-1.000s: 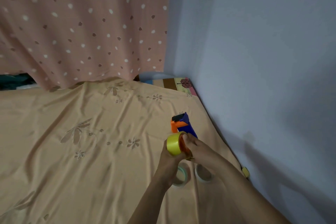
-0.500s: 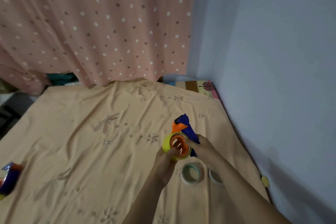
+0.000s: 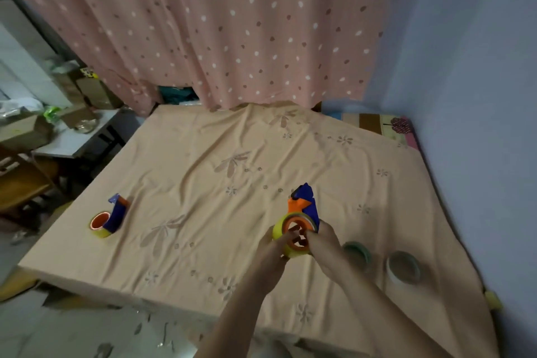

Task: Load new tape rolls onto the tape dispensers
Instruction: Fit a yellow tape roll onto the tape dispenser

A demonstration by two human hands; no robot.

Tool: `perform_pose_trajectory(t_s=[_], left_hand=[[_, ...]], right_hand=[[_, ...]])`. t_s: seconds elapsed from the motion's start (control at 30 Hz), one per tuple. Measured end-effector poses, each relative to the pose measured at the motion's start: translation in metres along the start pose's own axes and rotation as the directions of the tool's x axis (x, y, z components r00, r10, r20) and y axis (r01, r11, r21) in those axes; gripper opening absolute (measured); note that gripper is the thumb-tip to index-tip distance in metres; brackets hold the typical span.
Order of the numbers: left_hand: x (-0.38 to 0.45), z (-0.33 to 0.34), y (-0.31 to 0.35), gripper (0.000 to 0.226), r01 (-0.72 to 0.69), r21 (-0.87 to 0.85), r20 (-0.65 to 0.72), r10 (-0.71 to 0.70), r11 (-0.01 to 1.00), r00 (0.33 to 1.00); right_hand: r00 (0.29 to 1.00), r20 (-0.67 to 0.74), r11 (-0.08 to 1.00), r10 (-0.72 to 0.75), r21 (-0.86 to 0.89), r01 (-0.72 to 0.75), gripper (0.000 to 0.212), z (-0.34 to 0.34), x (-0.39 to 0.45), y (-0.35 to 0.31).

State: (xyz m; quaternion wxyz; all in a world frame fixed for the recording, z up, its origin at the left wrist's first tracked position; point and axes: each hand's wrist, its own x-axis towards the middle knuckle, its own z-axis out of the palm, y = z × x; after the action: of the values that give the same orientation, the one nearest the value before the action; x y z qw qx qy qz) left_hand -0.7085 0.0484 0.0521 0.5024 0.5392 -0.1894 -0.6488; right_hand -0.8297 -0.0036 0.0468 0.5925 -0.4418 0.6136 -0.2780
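- Hands first, in our head view, the only one we have: our left hand (image 3: 273, 250) and our right hand (image 3: 322, 241) meet over the right half of the bed, above the peach sheet (image 3: 203, 183).
- Between them we hold a blue and orange tape dispenser (image 3: 305, 203), its blue nose pointing up and away from us.
- A yellow tape roll (image 3: 280, 231) sits around the dispenser's orange hub (image 3: 297, 237).
- Our left fingers (image 3: 290, 234) are curled against the roll and reach across the face of the hub; the palm cups the roll from the left and below.
- Our right fingers are closed around the dispenser from the right side, touching the roll's edge; we cannot tell how far the roll is seated on the hub.
- Just right of our right wrist, a green roll (image 3: 359, 253) lies flat on the sheet, and beside it, nearer the wall, a white roll (image 3: 402, 269) also lies flat.
- Well apart, near the left edge of the bed, a second dispenser (image 3: 114, 213) rests on the sheet with a yellow roll (image 3: 100, 225) on its orange core.
- A pink dotted curtain (image 3: 232, 23) hangs behind the bed, and a bluish wall (image 3: 470, 96) runs along its right side.
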Motion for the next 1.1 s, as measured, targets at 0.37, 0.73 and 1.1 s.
perform_pose_trajectory(t_s=[0.37, 0.73, 1.1], left_hand=[[0.011, -0.141, 0.05, 0.048, 0.028, -0.055, 0.013, -0.027, 0.998, 1.0], [0.017, -0.296, 0.117, 0.031, 0.097, 0.095, 0.102, -0.106, 0.991, 0.989], [-0.006, -0.347, 0.11, 0.038, 0.071, 0.142, 0.107, -0.086, 0.987, 0.991]], right_hand=[[0.995, -0.016, 0.989, -0.095, -0.115, 0.092, 0.018, 0.149, 0.004, -0.024], [0.986, -0.16, 0.977, 0.048, -0.199, -0.08, 0.015, 0.305, -0.001, -0.04], [0.987, -0.144, 0.959, 0.07, -0.264, -0.106, 0.009, 0.344, -0.033, -0.024]])
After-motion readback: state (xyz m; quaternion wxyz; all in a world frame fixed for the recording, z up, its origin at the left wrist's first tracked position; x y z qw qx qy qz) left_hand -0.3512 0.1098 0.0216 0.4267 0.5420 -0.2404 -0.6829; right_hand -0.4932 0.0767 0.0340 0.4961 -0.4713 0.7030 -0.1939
